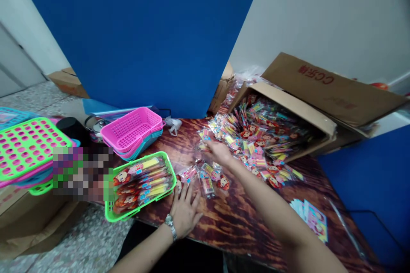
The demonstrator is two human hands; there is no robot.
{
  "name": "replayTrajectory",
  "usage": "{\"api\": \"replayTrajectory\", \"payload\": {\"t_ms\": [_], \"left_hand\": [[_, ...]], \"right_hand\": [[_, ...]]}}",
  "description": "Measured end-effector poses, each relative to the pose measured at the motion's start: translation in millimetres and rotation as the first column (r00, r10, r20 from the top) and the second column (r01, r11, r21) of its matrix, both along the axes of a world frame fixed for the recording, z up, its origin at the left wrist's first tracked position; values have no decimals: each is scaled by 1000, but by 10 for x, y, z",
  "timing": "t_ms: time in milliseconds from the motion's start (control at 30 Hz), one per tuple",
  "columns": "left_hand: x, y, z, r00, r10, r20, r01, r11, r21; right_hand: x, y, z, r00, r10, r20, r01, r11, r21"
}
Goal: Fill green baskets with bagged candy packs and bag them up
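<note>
My left hand (184, 209) lies flat on the dark wooden table (233, 217), fingers spread, just right of a green basket (110, 213) filled with toy packets (141, 181). It wears a wristwatch (171, 225). My right hand (218, 152) reaches across the table into a loose spill of colourful packets (253, 153) at the mouth of a cardboard box (304, 111). Its fingers are curled on the pile; what they hold is unclear. A few packets (208, 179) lie between the two hands.
A stack of pink and teal baskets (134, 132) stands behind the green one. More baskets (28, 149) are piled at the far left. A blue board (153, 34) rises behind the table. Printed cards (312, 217) lie at the right.
</note>
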State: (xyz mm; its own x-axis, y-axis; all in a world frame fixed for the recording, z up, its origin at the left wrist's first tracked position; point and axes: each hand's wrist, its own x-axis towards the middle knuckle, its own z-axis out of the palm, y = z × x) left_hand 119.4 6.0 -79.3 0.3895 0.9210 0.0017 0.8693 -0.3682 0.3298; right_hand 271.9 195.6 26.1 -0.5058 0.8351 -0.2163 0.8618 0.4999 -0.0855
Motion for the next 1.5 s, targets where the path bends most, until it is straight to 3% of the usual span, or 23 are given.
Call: {"api": "replayTrajectory", "payload": {"t_ms": [67,167,267,333,467,567,667,733,867,933,1067,1133,1200,1267,1333,1500], "left_hand": [[24,18,-3,1000,20,6,-21,1000,17],[85,47,6,998,63,16,-64,997,35],[144,53,14,996,86,27,-87,995,53],[166,42,11,995,98,34,-100,993,60],[171,36,-21,995,84,60,-87,995,55],[160,88,-57,997,45,60,-50,996,75],[141,188,-73,996,55,71,-62,992,113],[123,267,-58,995,50,83,-61,988,140],[167,401,10,995,65,71,-77,980,182],[260,442,32,997,11,74,-24,985,174],[397,475,28,987,-131,92,118,983,138],[344,470,23,965,-235,116,222,968,115],[219,445,25,924,-287,255,278,958,70],[78,390,29,875,-208,437,219,975,27],[-29,303,25,829,-59,557,74,997,-5],[-58,67,-22,735,205,646,-222,973,-56]], "right_hand": [[156,-67,13,1000,-24,-9,23,997,-68],[204,-363,-163,999,-36,6,37,991,-129],[129,-666,-390,994,-109,20,110,991,-77],[143,-750,-453,989,-146,16,147,988,-37],[426,-645,-368,957,-214,-197,212,977,-28],[627,-552,-305,885,-238,-401,206,971,-122],[660,-576,-306,841,-245,-482,158,964,-214],[639,-627,-280,878,-179,-445,96,975,-202],[649,-676,-52,977,131,-166,-157,975,-154],[672,-655,97,971,239,-13,-238,958,-161],[679,-601,272,927,309,214,-284,949,-140],[641,-625,262,892,389,232,-360,919,-160],[565,-698,193,845,505,176,-470,858,-207],[454,-799,81,787,611,83,-579,779,-242],[334,-888,-51,746,666,7,-647,727,-231],[198,-941,-272,728,686,24,-677,723,-138]]}}
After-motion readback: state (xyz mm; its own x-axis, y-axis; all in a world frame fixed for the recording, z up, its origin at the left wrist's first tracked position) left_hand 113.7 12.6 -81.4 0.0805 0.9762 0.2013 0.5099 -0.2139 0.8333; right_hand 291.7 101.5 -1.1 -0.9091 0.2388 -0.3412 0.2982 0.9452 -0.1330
